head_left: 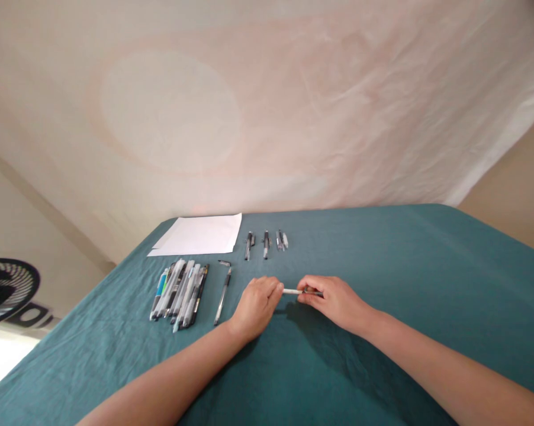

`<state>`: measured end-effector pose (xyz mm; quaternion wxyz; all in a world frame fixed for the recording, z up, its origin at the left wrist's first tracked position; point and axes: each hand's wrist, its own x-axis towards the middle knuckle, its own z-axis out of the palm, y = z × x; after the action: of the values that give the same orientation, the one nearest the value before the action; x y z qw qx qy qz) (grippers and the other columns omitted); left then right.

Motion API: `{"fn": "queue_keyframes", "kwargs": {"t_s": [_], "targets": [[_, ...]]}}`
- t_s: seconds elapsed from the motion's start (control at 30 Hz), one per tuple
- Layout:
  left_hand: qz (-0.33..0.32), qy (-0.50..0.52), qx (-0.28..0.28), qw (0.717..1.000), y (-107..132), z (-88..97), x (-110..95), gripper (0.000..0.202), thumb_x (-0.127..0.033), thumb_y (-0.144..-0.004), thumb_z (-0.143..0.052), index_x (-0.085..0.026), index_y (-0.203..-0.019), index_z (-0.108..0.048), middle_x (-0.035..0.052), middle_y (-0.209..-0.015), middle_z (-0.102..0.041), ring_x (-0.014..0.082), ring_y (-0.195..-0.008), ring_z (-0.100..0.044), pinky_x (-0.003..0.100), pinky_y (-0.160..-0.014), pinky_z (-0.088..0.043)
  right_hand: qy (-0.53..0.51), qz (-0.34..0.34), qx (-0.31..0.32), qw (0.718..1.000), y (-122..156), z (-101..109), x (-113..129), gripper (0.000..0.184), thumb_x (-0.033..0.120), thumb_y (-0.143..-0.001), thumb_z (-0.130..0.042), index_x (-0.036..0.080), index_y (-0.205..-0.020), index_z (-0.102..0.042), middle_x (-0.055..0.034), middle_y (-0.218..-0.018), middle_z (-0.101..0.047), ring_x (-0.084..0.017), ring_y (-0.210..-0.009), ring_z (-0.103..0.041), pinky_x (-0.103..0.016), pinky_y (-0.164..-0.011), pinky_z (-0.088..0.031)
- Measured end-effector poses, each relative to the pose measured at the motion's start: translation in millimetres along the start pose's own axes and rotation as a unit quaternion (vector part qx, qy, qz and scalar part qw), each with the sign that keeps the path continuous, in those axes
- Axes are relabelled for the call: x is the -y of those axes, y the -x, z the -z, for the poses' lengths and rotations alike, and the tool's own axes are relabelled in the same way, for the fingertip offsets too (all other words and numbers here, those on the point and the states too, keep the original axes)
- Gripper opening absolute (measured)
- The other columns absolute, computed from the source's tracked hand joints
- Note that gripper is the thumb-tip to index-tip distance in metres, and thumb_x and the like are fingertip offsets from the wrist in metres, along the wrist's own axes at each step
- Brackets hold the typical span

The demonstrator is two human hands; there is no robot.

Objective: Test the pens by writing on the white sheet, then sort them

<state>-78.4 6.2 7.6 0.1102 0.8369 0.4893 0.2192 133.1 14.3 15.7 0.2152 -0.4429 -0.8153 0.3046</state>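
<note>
A pen (292, 291) with a whitish barrel stretches level between my two hands, just above the green cloth. My left hand (259, 302) is closed round its left end, which the fingers hide. At the other end my right hand (327, 297) pinches the pen between thumb and fingers, and a dark tip shows past them. Left of my left hand lies a clear pen (223, 297) with a black grip, and a black cap (224, 262) rests at its upper end. A pile of several pens (180, 294), mostly clear, white and black, lies further left.
White paper sheets (200, 235) lie at the table's back left. Right of them are three small groups of pens: a left one (248, 245), a middle one (266, 245) and a right one (282, 240). A black fan (7, 291) stands beyond the left edge of the green-covered table (427, 272).
</note>
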Motion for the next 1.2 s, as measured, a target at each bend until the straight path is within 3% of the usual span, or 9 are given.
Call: {"fn": "queue_keyframes", "kwargs": {"t_s": [0.13,0.27,0.43,0.53,0.67,0.77,0.93,1.07,1.2], "targets": [[0.001,0.053,-0.004,0.999,-2.6,3.4,3.2,0.027,-0.029,-0.094,-0.037,-0.019,-0.079,-0.056,0.0021,-0.081,-0.062,0.0165,-0.08,-0.055,0.027,-0.074,-0.037,0.019,-0.013,0.02,1.0,-0.9,1.6,-5.8,0.036,0.042,-0.093,-0.036,0.02,-0.082,-0.063,-0.0001,-0.067,-0.061,-0.013,-0.062,-0.053,-0.022,-0.057,-0.031],[0.001,0.078,-0.018,0.997,-2.9,5.5,4.6,0.017,-0.027,-0.091,-0.045,-0.02,-0.085,-0.06,0.0018,-0.085,-0.064,0.0175,-0.084,-0.056,0.027,-0.077,-0.037,0.002,-0.022,-0.006,1.0,-2.2,1.7,-10.4,0.026,0.043,-0.088,-0.047,0.019,-0.086,-0.058,-0.0003,-0.075,-0.062,-0.013,-0.066,-0.055,-0.022,-0.058,-0.033],[0.004,0.075,-0.038,0.996,-2.2,6.0,4.8,0.013,-0.026,-0.089,-0.05,-0.02,-0.085,-0.062,0.0012,-0.083,-0.064,0.0172,-0.083,-0.056,0.027,-0.076,-0.037,-0.003,-0.038,0.021,0.999,-3.4,2.8,-10.4,0.032,0.041,-0.092,-0.039,0.019,-0.08,-0.06,0.0002,-0.068,-0.061,-0.013,-0.062,-0.054,-0.023,-0.058,-0.033],[0.005,0.071,-0.041,0.997,-2.2,7.0,4.6,0.013,-0.025,-0.089,-0.051,-0.02,-0.083,-0.062,0.001,-0.082,-0.064,0.0167,-0.082,-0.055,0.027,-0.076,-0.037,-0.015,-0.031,-0.003,0.999,-3.5,3.6,-10.1,0.024,0.041,-0.087,-0.048,0.019,-0.088,-0.058,-0.0005,-0.076,-0.064,-0.013,-0.068,-0.056,-0.022,-0.059,-0.034],[0.008,0.066,-0.044,0.997,-2.3,7.1,5.4,0.012,-0.024,-0.088,-0.052,-0.02,-0.084,-0.062,0.0008,-0.082,-0.064,0.0167,-0.082,-0.055,0.027,-0.076,-0.038,-0.002,-0.038,0.009,0.999,-3.4,4.1,-11.5,0.03,0.039,-0.091,-0.04,0.019,-0.081,-0.06,-0.0001,-0.069,-0.062,-0.013,-0.064,-0.055,-0.023,-0.058,-0.033],[0.006,0.065,-0.05,0.997,-2.2,5.4,6.5,0.011,-0.023,-0.088,-0.052,-0.02,-0.083,-0.062,0.0005,-0.082,-0.064,0.0165,-0.082,-0.055,0.027,-0.076,-0.038,-0.019,-0.033,-0.015,0.999,-3.2,4.6,-13.1,0.02,0.038,-0.085,-0.051,0.02,-0.09,-0.058,-0.0007,-0.079,-0.064,-0.014,-0.07,-0.056,-0.022,-0.061,-0.035],[0.003,0.063,-0.052,0.997,-2.0,3.6,7.2,0.011,-0.024,-0.089,-0.052,-0.021,-0.086,-0.062,0.0005,-0.084,-0.064,0.0164,-0.082,-0.055,0.028,-0.076,-0.038,-0.01,-0.033,-0.004,0.999,-3.5,3.8,-15.3,0.025,0.037,-0.089,-0.043,0.02,-0.084,-0.06,-0.0014,-0.076,-0.064,-0.015,-0.07,-0.057,-0.023,-0.06,-0.036],[0.001,0.064,-0.05,0.997,-2.1,4.3,6.5,0.011,-0.024,-0.089,-0.052,-0.021,-0.086,-0.062,0.0003,-0.084,-0.064,0.0163,-0.082,-0.056,0.028,-0.076,-0.038,-0.027,-0.031,-0.028,0.999,-4.7,1.7,-17.2,0.02,0.037,-0.086,-0.049,0.022,-0.096,-0.058,-0.0007,-0.08,-0.065,-0.015,-0.072,-0.058,-0.023,-0.063,-0.038],[0.009,0.062,-0.055,0.996,-2.1,4.6,7.0,0.012,-0.024,-0.089,-0.05,-0.021,-0.087,-0.061,0.0004,-0.084,-0.063,0.0161,-0.082,-0.055,0.028,-0.077,-0.039,0.0,-0.023,-0.012,1.0,-6.5,1.5,-20.5,0.025,0.034,-0.09,-0.042,0.021,-0.086,-0.063,-0.0012,-0.076,-0.065,-0.015,-0.07,-0.058,-0.023,-0.062,-0.037]]}}
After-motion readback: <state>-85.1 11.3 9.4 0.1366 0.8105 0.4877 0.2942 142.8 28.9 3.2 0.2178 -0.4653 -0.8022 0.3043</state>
